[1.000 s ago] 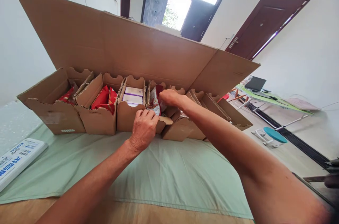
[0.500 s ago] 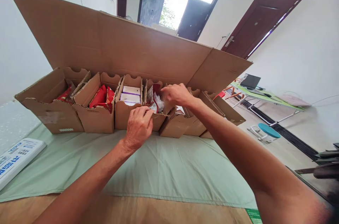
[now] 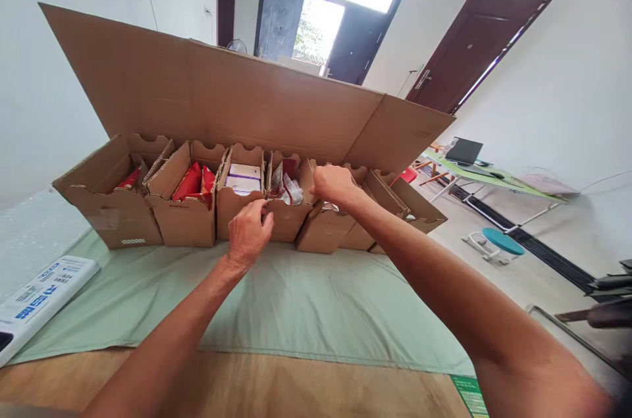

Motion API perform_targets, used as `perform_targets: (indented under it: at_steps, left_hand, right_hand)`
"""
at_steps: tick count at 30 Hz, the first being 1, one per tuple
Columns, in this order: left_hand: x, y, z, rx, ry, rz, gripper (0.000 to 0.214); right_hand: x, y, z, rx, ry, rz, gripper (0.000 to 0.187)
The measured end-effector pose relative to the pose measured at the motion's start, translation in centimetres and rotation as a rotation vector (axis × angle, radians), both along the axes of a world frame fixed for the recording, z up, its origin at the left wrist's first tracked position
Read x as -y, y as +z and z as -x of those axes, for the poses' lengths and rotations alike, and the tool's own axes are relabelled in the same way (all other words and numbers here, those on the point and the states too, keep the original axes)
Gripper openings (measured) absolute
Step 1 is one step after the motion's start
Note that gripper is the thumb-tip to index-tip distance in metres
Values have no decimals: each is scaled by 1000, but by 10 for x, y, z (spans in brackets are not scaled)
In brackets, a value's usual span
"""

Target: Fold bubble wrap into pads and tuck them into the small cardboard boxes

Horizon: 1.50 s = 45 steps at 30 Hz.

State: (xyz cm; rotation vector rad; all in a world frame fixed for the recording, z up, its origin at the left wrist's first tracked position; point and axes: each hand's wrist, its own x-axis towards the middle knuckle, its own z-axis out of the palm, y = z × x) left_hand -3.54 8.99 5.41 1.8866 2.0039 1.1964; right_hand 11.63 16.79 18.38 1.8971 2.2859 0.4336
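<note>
Curling the right hand point(image 3: 336, 182) over the fifth carton point(image 3: 318, 234) from left, impossible to tell whether gripping it, and poising the left hand point(image 3: 248, 230), half-open and empty, near the fourth carton point(image 3: 288, 224) with plastic-wrapped contents point(image 3: 293, 192) inside, before a cardboard panel point(image 3: 276, 105).

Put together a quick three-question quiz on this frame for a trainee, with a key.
1. What shows inside the second box from the picture's left?
A) blue bottles
B) red packets
C) yellow cups

2. True or false: a tall cardboard panel rises behind the row of boxes.

3. Fill in the blank: the hand nearer the white packs is the person's ____ hand.

Key: 1. B. 2. True. 3. Left: the left hand is in front of their box.
</note>
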Motion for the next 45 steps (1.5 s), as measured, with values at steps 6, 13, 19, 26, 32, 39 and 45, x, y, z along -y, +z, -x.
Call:
perform_targets:
  at_steps: [6, 13, 19, 26, 32, 39, 45]
  left_hand:
    - [-5, 5, -1, -60, 20, 82, 28]
    - [-5, 16, 2, -167, -10, 88, 30]
    - [-12, 21, 3, -315, -97, 106, 35]
    - [-15, 22, 8, -324, -189, 68, 22]
    - [52, 8, 6, -252, -303, -95, 10]
    - [176, -3, -68, -24, -487, -341, 13]
    - [225, -12, -83, 277, -869, -568, 36]
  right_hand:
    - [5, 7, -7, -36, -20, 62, 35]
    - [79, -16, -54, -135, 17, 145, 30]
    - [84, -99, -84, -288, 17, 270, 37]
    - [67, -109, -90, -501, 14, 221, 25]
    - [115, -106, -97, -780, 132, 191, 23]
    - [194, -128, -138, -1425, 113, -154, 31]
    - [268, -158, -177, -1597, -136, -444, 35]
